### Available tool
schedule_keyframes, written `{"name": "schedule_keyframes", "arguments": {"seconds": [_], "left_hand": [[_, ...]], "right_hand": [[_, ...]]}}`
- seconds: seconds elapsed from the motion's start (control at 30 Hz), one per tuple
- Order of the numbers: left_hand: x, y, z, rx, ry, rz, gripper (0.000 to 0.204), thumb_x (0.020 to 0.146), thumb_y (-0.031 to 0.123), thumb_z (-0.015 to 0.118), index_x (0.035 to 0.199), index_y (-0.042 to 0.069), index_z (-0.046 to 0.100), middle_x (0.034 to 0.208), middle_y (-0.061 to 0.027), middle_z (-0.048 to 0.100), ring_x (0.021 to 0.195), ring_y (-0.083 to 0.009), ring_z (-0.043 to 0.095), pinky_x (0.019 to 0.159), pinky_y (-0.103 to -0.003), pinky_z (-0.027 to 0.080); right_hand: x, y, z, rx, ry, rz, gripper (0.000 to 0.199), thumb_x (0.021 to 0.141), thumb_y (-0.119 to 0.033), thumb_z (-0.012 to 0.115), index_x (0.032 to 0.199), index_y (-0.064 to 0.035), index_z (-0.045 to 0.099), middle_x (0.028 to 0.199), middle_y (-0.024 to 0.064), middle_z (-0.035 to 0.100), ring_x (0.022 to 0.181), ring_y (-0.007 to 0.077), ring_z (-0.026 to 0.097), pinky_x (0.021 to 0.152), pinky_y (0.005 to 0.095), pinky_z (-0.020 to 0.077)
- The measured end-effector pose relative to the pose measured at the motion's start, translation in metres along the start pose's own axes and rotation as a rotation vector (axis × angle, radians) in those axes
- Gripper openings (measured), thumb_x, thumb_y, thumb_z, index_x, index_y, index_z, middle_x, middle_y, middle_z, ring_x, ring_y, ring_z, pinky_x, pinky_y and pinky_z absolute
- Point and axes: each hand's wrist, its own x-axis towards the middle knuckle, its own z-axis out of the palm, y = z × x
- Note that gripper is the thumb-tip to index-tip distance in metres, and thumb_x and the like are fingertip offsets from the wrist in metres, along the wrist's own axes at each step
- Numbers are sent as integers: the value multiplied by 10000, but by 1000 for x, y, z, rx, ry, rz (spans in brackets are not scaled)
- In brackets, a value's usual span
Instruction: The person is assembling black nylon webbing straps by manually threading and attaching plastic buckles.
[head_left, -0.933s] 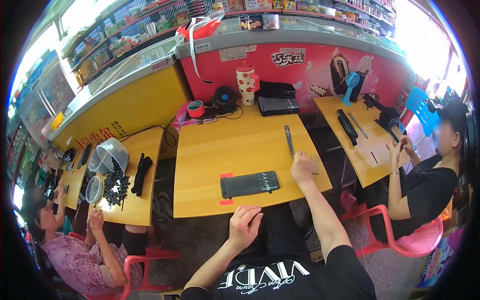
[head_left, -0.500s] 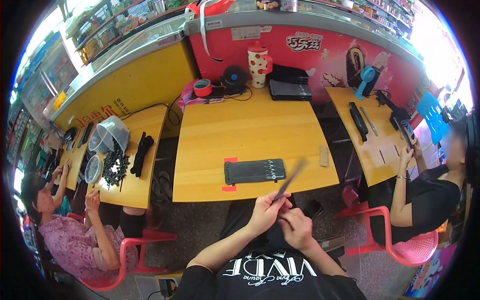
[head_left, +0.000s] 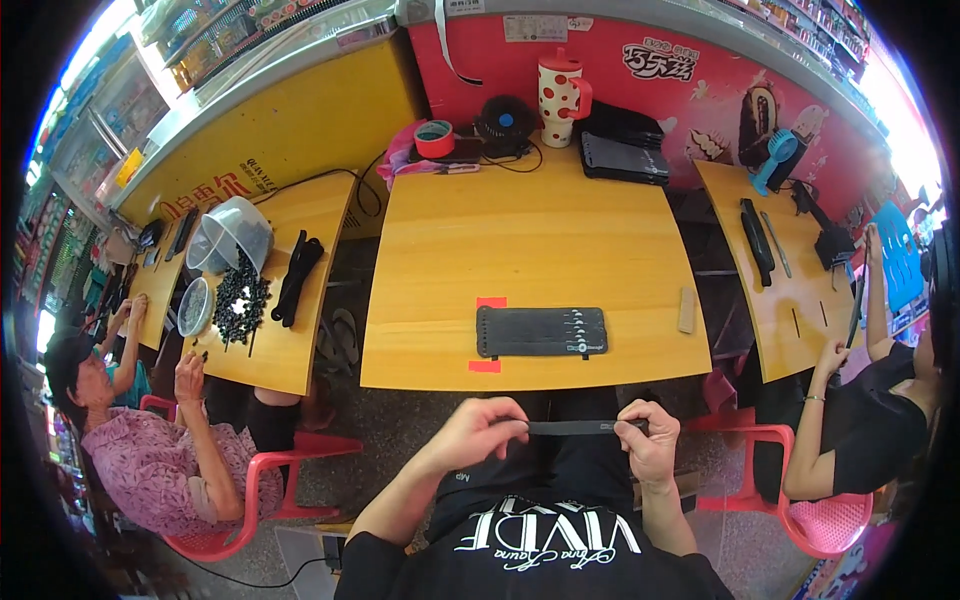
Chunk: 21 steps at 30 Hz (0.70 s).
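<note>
A narrow dark strap [head_left: 570,428] stretches level between my hands, just below the table's near edge. My left hand [head_left: 478,432] pinches its left end, and my right hand [head_left: 652,440] is closed round the other end. On the wooden table [head_left: 530,240] in front of me lies a flat black rectangular piece [head_left: 540,332] with small holes along its left side and white printing near its right side. Red tape marks [head_left: 485,367] sit at its left corners.
A small wooden block [head_left: 686,310] lies at the table's right. Along the back are a tape roll [head_left: 434,140], black fan [head_left: 505,122], dotted tumbler [head_left: 562,100] and black stack [head_left: 625,158]. People sit at side tables; the left one bears small black parts [head_left: 240,312].
My hands have moved apart, and the strap, slanting upward before, is now held level between them. The table has shifted right in view. The person at right has raised a hand with a strap.
</note>
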Motion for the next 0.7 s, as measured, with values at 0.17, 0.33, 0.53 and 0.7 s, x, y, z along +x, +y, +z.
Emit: {"name": "schedule_keyframes", "arguments": {"seconds": [0.17,0.33,0.53,0.7], "left_hand": [[22,-29,-28,-109,328,172,31,842,27,702,871,17,704,723,-11,657,551,-37,565,440,-160,402],[45,-28,-44,-156,497,130,39,861,12,664,866,-20,686,690,-17,629,565,-54,560,509,-201,449],[65,-33,-48,-26,617,166,55,876,12,644,859,-36,664,682,-18,621,553,-62,556,508,-211,453],[72,-44,-53,63,665,186,58,877,12,645,863,-41,665,664,-15,614,518,-53,530,474,-214,421]], "right_hand": [[19,11,0,-200,119,127,100,812,86,667,879,12,658,792,36,596,569,42,524,495,184,382],[61,12,13,-320,5,43,118,857,55,623,970,44,657,769,29,564,596,68,549,524,201,419],[87,33,9,-452,15,-79,148,846,76,624,984,43,664,788,16,562,624,61,546,562,200,447],[93,37,15,-469,63,-60,161,818,85,651,970,44,681,746,6,525,625,55,496,542,187,380]]}}
